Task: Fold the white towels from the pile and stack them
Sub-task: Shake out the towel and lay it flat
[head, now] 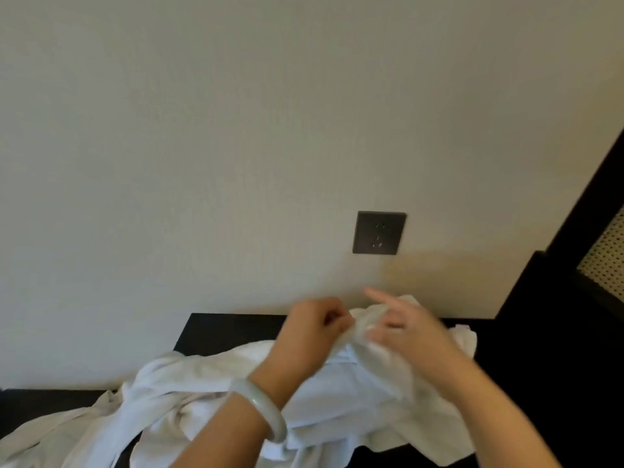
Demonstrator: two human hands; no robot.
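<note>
A heap of rumpled white towels (202,393) spreads over a black table (229,329) at the bottom of the view. My left hand (310,332), with a pale bangle on its wrist, pinches a raised fold of one white towel (364,319) near the wall. My right hand (405,329) is blurred; its fingers grip the same fold from the right, with the forefinger sticking up. Both forearms hide the towel's middle.
A cream wall rises right behind the table, with a dark socket plate (379,233) above my hands. A black frame with a woven cane panel (604,261) stands at the right. One more towel end (466,339) lies on the dark surface to the right.
</note>
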